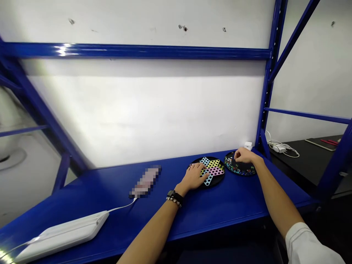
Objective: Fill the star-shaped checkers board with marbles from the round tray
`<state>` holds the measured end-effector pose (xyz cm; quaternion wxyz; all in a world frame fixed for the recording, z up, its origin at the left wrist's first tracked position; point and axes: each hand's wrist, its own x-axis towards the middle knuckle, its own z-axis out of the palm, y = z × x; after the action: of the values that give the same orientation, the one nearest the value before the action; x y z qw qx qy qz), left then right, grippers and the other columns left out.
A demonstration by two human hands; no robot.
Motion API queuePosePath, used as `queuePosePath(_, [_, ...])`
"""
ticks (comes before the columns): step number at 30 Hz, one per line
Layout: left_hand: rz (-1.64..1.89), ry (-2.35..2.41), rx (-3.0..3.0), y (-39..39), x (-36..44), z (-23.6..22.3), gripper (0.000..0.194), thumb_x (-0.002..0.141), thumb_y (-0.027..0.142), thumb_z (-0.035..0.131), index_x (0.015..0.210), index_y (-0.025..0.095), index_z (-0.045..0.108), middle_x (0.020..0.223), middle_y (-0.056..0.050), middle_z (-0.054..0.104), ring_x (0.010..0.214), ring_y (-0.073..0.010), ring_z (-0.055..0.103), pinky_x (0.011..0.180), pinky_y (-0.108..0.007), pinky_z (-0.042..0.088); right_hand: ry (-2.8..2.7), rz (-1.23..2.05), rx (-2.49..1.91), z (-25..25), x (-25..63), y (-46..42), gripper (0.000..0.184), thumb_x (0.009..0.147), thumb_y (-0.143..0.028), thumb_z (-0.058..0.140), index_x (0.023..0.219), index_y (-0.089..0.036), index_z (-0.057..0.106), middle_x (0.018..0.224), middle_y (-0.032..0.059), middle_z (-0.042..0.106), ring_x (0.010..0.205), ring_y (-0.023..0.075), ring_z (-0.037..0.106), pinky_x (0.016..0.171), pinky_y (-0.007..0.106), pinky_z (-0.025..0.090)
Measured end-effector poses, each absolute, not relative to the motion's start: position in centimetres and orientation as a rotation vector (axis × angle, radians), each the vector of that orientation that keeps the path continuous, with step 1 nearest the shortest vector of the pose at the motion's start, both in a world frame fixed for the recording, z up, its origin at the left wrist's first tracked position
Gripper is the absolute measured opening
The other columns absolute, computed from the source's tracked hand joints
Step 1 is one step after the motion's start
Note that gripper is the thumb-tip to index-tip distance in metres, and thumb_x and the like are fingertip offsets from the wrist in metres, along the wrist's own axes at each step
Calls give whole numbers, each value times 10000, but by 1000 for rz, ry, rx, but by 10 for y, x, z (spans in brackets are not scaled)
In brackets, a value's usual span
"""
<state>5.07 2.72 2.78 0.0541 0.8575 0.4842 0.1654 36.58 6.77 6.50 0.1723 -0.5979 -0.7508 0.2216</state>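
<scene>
My left hand (194, 176) lies with its fingers spread on a Chinese checkers board (214, 171), a coloured star full of holes set on a round black base. The hand covers the star's left part. To its right is a round black tray (238, 166) with many small glass marbles (243, 172), mostly around its edge. Over this tray, my right hand (244, 155) is bent down with thumb and fingers pressed together. What is between those fingertips, if anything, is hidden.
A pixelated phone-like object (145, 182) lies left of my left hand, cabled to a long white device (66, 233) on the blue shelf (214, 209). A white charger (248, 145) stands behind the marble tray. Blue posts and a crossbar (137, 51) frame the shelf.
</scene>
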Motion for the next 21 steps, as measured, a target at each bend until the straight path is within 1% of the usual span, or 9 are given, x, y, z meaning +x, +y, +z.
queuePosePath(3, [516, 1471, 2615, 28, 51, 26, 332, 910, 489, 445, 1092, 239, 565, 1234, -77, 579, 1191, -288, 498, 1024, -476, 387, -2119, 581, -1530, 63, 344, 67, 159, 720, -172, 625, 850, -140, 712, 842, 56, 721, 744, 145, 626, 637, 201, 453])
queuePosePath(6, [527, 1477, 2621, 30, 50, 25, 343, 906, 501, 448, 1098, 242, 567, 1238, -79, 579, 1193, -291, 501, 1018, -468, 396, -2170, 487, -1406, 54, 316, 65, 172, 739, -171, 609, 870, -144, 716, 856, 51, 718, 764, 152, 623, 693, 218, 459])
queuePosePath(8, [528, 1479, 2622, 31, 50, 23, 351, 903, 509, 453, 1098, 241, 569, 1249, -81, 575, 1200, -294, 500, 1020, -467, 396, -2208, 396, -1407, 46, 302, 65, 183, 749, -172, 603, 887, -159, 723, 898, 50, 720, 819, 168, 627, 753, 238, 461])
queuePosePath(10, [526, 1478, 2621, 32, 50, 22, 350, 904, 508, 455, 1101, 241, 566, 1252, -79, 576, 1204, -295, 498, 1024, -476, 391, -2228, 317, -1446, 39, 294, 65, 198, 762, -183, 608, 918, -173, 729, 971, 57, 721, 915, 196, 623, 815, 260, 456])
queuePosePath(13, [525, 1471, 2623, 33, 50, 20, 349, 905, 511, 452, 1106, 248, 562, 1242, -71, 580, 1203, -291, 500, 1023, -484, 393, -2222, 284, -1496, 35, 294, 67, 202, 811, -217, 592, 948, -182, 736, 1058, 69, 712, 1008, 216, 608, 870, 271, 444])
queuePosePath(15, [531, 1474, 2624, 33, 50, 20, 354, 904, 519, 452, 1103, 250, 567, 1230, -70, 584, 1192, -288, 509, 1018, -476, 400, -2194, 305, -1493, 36, 299, 69, 214, 853, -237, 560, 955, -188, 742, 1047, 64, 718, 994, 206, 615, 880, 265, 439])
queuePosePath(17, [533, 1475, 2628, 33, 50, 21, 360, 905, 523, 447, 1101, 247, 571, 1223, -73, 586, 1180, -287, 516, 1011, -468, 407, -2154, 333, -1489, 36, 305, 71, 238, 879, -251, 531, 968, -189, 743, 993, 55, 730, 927, 192, 630, 853, 260, 446])
queuePosePath(19, [529, 1471, 2632, 32, 50, 22, 363, 907, 521, 443, 1102, 243, 573, 1221, -77, 589, 1179, -289, 516, 1008, -462, 408, -2139, 376, -1496, 36, 310, 73, 243, 880, -266, 533, 965, -182, 745, 944, 50, 735, 859, 184, 636, 804, 254, 456])
queuePosePath(21, [522, 1459, 2640, 31, 50, 23, 360, 909, 512, 442, 1105, 240, 573, 1231, -81, 586, 1193, -293, 506, 1014, -461, 402, -2158, 422, -1501, 37, 313, 75, 230, 865, -276, 557, 934, -174, 751, 923, 50, 736, 831, 179, 636, 780, 246, 456])
